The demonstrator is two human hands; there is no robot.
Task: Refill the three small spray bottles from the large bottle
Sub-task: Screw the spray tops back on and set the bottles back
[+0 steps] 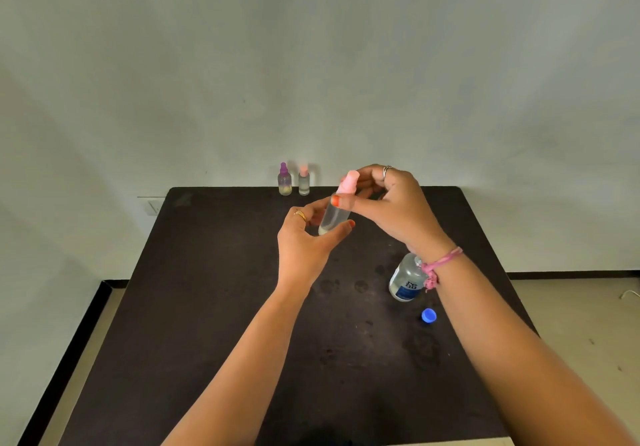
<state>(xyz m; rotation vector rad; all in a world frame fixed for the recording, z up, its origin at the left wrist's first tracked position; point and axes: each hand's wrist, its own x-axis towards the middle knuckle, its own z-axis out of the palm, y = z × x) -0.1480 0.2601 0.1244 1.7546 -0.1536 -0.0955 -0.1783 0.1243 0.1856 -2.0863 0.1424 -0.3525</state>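
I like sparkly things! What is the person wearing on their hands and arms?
The left hand has a thin gold ring. The right hand has a silver ring, and a pink braided thread bracelet circles its wrist. The thumbnails are painted orange. Both forearms are bare, with no sleeves in view.

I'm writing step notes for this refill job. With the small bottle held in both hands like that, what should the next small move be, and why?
Probably twist the pink spray top with the right hand while the left hand keeps its grip on the small bottle. The fingers already pinch the top. Whether that loosens or tightens it cannot be told. The large bottle stands open, its blue cap on the table.
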